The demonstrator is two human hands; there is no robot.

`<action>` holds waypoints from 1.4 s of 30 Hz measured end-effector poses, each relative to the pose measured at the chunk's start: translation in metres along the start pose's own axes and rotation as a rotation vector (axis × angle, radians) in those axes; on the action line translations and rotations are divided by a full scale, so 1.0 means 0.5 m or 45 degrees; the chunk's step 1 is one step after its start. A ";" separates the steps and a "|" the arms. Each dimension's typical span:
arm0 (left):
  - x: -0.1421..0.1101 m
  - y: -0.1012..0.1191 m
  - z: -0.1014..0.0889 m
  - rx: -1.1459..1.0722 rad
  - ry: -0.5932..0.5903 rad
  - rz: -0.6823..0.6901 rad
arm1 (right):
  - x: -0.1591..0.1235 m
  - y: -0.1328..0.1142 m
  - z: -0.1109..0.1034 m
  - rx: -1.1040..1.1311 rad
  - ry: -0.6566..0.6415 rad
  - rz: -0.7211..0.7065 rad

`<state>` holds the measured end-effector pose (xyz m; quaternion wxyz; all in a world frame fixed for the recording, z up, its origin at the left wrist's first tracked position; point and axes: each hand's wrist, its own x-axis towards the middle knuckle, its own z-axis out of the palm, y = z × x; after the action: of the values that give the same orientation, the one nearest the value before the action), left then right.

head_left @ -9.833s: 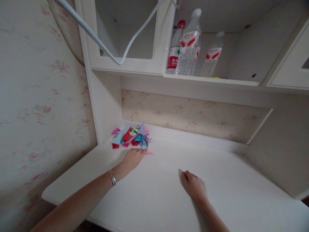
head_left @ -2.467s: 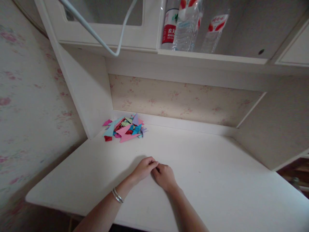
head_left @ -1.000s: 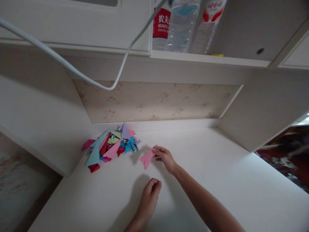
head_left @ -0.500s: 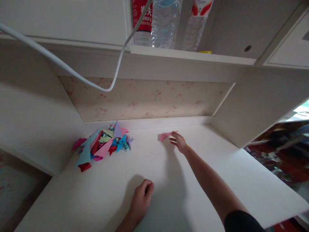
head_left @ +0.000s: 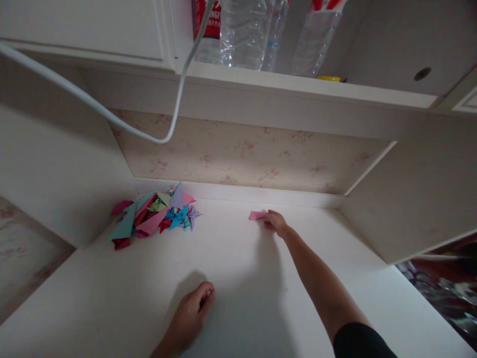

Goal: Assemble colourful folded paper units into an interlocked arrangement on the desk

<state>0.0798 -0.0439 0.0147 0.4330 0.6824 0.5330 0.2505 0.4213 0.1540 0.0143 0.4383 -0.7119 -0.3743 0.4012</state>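
Observation:
At the back of the white desktop (head_left: 223, 248), my right hand (head_left: 275, 222) is closed on the near end of a folded pink paper plane (head_left: 257, 215). The plane's other end points left; the part inside my fingers is hidden. My left hand (head_left: 194, 311) is curled into a loose fist low over the desk's front middle, and nothing shows in it. Well beyond it, at the back left, lies a heap of colourful folded paper (head_left: 152, 221), with planes and small folded shapes in pink, blue, red, green and purple.
A white cable (head_left: 160, 140) hangs in a loop across the upper left. Above the desk, a shelf (head_left: 298, 84) holds several plastic bottles (head_left: 244, 37) and a small yellow thing (head_left: 328, 78). White side panels (head_left: 417, 189) close in the desk left and right.
My right hand, with its fingers apart beside the pink plane before, has closed on it. My left hand stays curled and appears further left; the view has shifted slightly.

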 end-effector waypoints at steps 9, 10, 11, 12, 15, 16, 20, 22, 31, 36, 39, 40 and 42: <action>0.004 0.000 0.026 0.385 0.091 0.067 | 0.010 0.008 -0.041 -0.735 -0.145 -0.334; 0.003 -0.003 0.029 0.420 0.106 0.084 | 0.005 0.008 -0.043 -0.813 -0.156 -0.384; 0.003 -0.007 0.032 0.453 0.120 0.102 | -0.001 0.009 -0.043 -0.884 -0.166 -0.436; 0.002 -0.012 0.035 0.484 0.133 0.119 | -0.010 0.011 -0.041 -0.948 -0.180 -0.492; -0.002 -0.026 0.042 0.586 0.161 0.180 | -0.039 0.016 -0.027 -1.111 -0.248 -0.665; -0.003 -0.029 0.044 0.618 0.166 0.201 | -0.048 0.019 -0.021 -1.158 -0.277 -0.714; -0.005 -0.035 0.048 0.714 0.203 0.273 | -0.062 0.025 0.001 -1.315 -0.315 -0.811; -0.007 -0.036 0.050 0.748 0.233 0.313 | -0.056 0.024 0.008 -1.369 -0.299 -0.812; -0.010 -0.040 0.055 0.843 0.349 0.515 | -0.025 -0.005 0.064 -1.443 -0.391 -0.778; -0.005 -0.045 0.054 0.858 0.315 0.530 | -0.028 -0.014 0.106 -1.432 -0.402 -0.815; -0.001 -0.046 0.052 0.834 0.254 0.530 | -0.028 -0.013 0.131 -1.418 -0.352 -0.808; 0.000 -0.045 0.050 0.820 0.229 0.526 | -0.027 -0.013 0.138 -1.412 -0.332 -0.799; 0.002 -0.041 0.045 0.788 0.171 0.498 | -0.022 -0.014 0.149 -1.403 -0.300 -0.787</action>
<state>0.0876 -0.0488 -0.0141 0.1144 0.8519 0.4703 0.1997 0.3487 0.1708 0.0017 0.0597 -0.6431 -0.7592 0.0809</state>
